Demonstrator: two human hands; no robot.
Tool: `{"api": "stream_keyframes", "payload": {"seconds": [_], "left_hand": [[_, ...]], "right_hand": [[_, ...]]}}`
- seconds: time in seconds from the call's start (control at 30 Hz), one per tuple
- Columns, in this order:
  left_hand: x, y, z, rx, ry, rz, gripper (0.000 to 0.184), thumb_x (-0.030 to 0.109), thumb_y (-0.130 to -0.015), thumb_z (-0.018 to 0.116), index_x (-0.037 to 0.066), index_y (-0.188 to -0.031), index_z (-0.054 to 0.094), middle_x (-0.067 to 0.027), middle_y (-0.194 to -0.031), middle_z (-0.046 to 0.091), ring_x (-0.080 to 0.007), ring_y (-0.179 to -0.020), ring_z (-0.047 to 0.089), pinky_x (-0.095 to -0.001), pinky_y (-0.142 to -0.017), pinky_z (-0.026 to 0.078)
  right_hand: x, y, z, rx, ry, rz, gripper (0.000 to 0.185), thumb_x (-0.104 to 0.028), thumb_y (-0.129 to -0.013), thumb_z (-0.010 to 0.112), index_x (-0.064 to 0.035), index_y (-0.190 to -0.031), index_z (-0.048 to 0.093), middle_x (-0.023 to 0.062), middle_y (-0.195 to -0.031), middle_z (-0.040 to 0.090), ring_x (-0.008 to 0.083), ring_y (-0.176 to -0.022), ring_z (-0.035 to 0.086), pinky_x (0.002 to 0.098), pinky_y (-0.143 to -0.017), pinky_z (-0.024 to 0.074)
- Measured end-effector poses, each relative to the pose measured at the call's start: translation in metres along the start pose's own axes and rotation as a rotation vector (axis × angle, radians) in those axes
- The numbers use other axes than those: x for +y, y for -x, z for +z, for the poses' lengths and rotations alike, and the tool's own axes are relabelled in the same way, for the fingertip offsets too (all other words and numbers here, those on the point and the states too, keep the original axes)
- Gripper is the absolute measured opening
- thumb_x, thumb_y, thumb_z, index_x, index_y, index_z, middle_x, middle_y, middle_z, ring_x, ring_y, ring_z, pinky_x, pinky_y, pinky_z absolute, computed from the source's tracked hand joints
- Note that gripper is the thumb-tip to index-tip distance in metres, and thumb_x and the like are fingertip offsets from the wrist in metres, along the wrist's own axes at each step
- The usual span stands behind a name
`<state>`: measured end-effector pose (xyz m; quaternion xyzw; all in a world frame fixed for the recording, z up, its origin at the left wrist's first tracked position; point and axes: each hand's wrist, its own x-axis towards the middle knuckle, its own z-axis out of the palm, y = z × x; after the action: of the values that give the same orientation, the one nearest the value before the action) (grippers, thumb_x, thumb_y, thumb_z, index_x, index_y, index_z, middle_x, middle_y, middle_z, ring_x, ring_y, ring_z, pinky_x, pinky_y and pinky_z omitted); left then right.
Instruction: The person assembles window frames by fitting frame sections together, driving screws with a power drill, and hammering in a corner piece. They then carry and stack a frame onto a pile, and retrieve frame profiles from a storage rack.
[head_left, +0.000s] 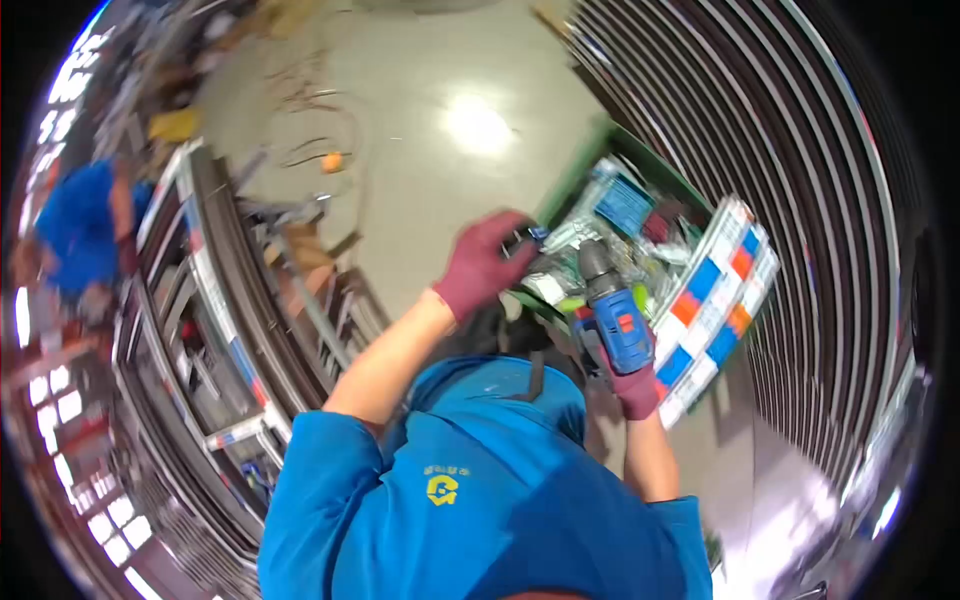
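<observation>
My right hand (635, 388), in a maroon glove, is wrapped round the handle of a blue cordless drill (622, 325). The drill's dark chuck points away from me, over a green crate (575, 180). My left hand (482, 265), gloved the same way, is closed on a small black and blue object (528, 238) beside the crate's near left side; its kind is not clear. Inside the crate lie clear plastic bags (582, 228) and a blue packet (625, 205).
Long profiles with white, blue and orange wrapping (712, 300) lie across the crate's right side. Dark ribbed profiles (790, 200) line the right. A rack of metal frames (215, 290) stands at left, with a person in blue (80, 225) behind it. An orange item (332, 162) lies on the floor.
</observation>
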<state>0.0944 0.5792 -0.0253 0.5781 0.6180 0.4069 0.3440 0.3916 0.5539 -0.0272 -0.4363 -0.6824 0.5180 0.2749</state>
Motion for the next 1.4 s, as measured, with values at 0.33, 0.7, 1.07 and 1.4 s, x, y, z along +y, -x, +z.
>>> {"api": "stream_keyframes", "payload": {"seconds": [0.33, 0.7, 1.07, 1.4], "left_hand": [[0.057, 0.206, -0.059, 0.393, -0.284, -0.041, 0.029, 0.014, -0.09, 0.073, 0.009, -0.118, 0.07, -0.0141, -0.104, 0.071, -0.0366, -0.09, 0.071, -0.0432, -0.077, 0.058], [0.04, 0.362, -0.089, 0.64, 0.057, -0.271, 0.028, 0.011, -0.094, 0.072, 0.005, -0.121, 0.071, -0.0164, -0.107, 0.075, -0.028, -0.092, 0.075, -0.0387, -0.082, 0.059], [0.032, 0.45, -0.149, 0.886, -0.555, -0.173, 0.029, 0.019, -0.094, 0.071, 0.016, -0.122, 0.068, -0.0101, -0.106, 0.069, -0.0368, -0.093, 0.071, -0.0439, -0.075, 0.059], [0.005, 0.476, -0.192, 1.067, 0.499, -0.18, 0.032, 0.008, -0.104, 0.059, -0.002, -0.134, 0.065, -0.0103, -0.123, 0.074, -0.0182, -0.107, 0.072, -0.034, -0.086, 0.061]], "right_hand": [[-0.061, -0.072, 0.142, -0.551, -0.162, -0.21, 0.025, -0.009, -0.097, 0.071, -0.0063, -0.122, 0.073, 0.0059, -0.112, 0.075, 0.0187, -0.102, 0.071, 0.0351, -0.088, 0.0565], [-0.102, 0.012, 0.283, -0.857, -0.464, 0.007, 0.027, -0.002, -0.092, 0.074, -0.0015, -0.118, 0.069, 0.0061, -0.108, 0.071, 0.0126, -0.096, 0.068, 0.0308, -0.082, 0.056], [-0.143, 0.08, 0.375, -0.739, -0.383, -0.085, 0.029, -0.007, -0.089, 0.078, -0.001, -0.117, 0.072, 0.0075, -0.107, 0.076, 0.015, -0.092, 0.072, 0.0333, -0.083, 0.0579], [-0.227, 0.069, 0.364, -0.756, -0.078, -0.702, 0.026, -0.014, -0.086, 0.08, -0.0044, -0.109, 0.074, 0.0121, -0.098, 0.075, 0.0249, -0.087, 0.074, 0.0358, -0.079, 0.0592]]}}
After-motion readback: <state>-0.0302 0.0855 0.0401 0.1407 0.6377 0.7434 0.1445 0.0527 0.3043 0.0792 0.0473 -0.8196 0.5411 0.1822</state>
